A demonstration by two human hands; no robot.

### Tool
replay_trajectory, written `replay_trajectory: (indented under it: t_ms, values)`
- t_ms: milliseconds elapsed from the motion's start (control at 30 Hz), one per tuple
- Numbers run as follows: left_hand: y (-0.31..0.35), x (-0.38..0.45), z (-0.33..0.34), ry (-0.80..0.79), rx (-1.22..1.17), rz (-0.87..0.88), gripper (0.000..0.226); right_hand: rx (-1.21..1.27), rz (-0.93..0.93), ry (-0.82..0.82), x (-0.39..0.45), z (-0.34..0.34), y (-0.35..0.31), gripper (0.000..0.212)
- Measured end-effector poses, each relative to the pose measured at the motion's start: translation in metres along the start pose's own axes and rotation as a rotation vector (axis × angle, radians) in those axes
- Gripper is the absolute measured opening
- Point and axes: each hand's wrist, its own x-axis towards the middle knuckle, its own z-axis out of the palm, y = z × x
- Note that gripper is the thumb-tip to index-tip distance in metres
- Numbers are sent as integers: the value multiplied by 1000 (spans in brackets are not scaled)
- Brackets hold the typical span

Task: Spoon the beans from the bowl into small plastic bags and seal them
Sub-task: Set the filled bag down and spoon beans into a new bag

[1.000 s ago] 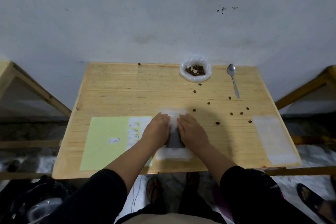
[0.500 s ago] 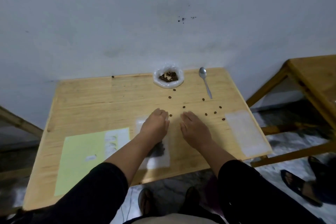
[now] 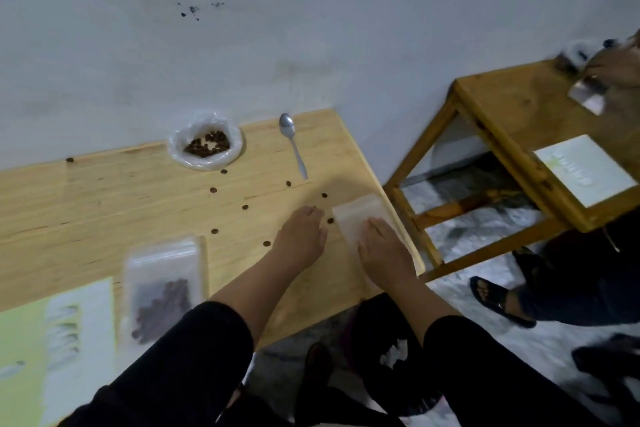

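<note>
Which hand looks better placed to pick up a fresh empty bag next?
The right hand, probably. It already rests on the empty bags near the table's right edge, while the left hand lies beside them on bare wood among loose beans. The filled bag lies farther left, untouched.

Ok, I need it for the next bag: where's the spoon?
The spoon lies on the table's far right part, just right of the bean bowl, handle toward the person.
</note>
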Motion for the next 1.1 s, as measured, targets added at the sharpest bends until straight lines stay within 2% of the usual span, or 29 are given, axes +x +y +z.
replay_trajectory:
  t_ms: [267,567,733,867,1100]
  values:
    - [27,43,25,2,-39,-57,34,91,-30,30,13,14,30,53]
    - [39,50,30,117,-49,-82,20,170,-77,0,15,13,43,59]
    - [40,50,30,122,-121,-78,30,170,-81,2,15,14,44,59]
    - [40,54,32,128,-175,-153,18,170,-78,-12,16,14,45,59]
    - [42,50,32,133,-228,-187,25,251,-52,-16,17,8,48,55]
